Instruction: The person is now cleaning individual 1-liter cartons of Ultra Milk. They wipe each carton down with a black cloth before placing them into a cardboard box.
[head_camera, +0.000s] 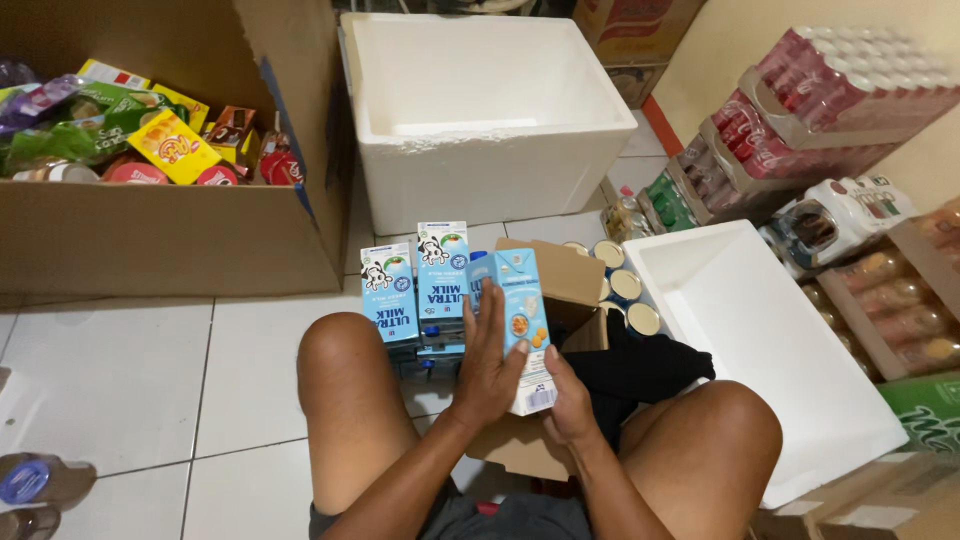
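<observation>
I hold a tall light-blue drink carton (524, 322) upright between my knees, over a small open cardboard box (567, 283). My left hand (489, 368) wraps its left side with fingers spread up the face. My right hand (568, 400) grips its lower right corner. Just behind stand two blue-and-white milk cartons (416, 285) on the tiled floor, beside my left knee.
A white foam cooler (480, 110) stands ahead, its lid (760, 330) lying to my right. Several tins (625, 285) sit by the box. A big cardboard box (170, 240) of snack packets is at left. Shrink-wrapped cans and bottles (800, 130) stack at right.
</observation>
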